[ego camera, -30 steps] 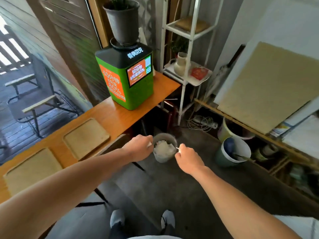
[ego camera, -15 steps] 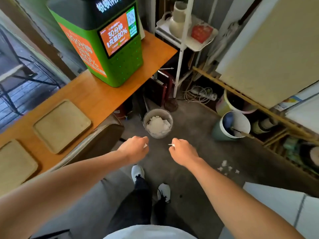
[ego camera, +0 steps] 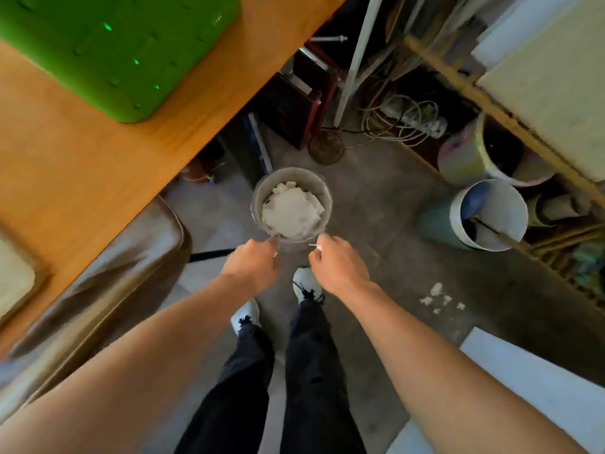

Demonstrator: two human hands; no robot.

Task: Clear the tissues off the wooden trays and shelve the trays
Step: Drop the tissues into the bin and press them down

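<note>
Evidently the tissues [ego camera: 291, 213] are mostly binned: a white crumpled heap fills the small round bin [ego camera: 322, 194] standing on the floor at the centre of the frame. Such paper is near weightless, soft and easily torn, so it wants only a light pinch, and it may drift or cling to the fingers on release rather than drop cleanly. Just below the bin's near rim, the left hand [ego camera: 252, 268] and the right hand [ego camera: 339, 268] are both curled shut. A sliver of white shows at the fingertips of each, probably a last scrap of tissue, though the blur makes it hard to be sure. More small white scraps [ego camera: 438, 299] lie on the floor at lower right, well apart from the bin; they look like tissue bits that would need picking up one by one.

One wooden tray [ego camera: 13, 276] peeks in at the left edge, lying flat on the orange table [ego camera: 98, 158]; its visible part looks bare. A tray like that should be stiff and light, best gripped by its raised rim on opposite sides. Farther up, a green box [ego camera: 108, 44] sits on the table at upper left, and a blue bucket [ego camera: 491, 214] stands at right.
</note>
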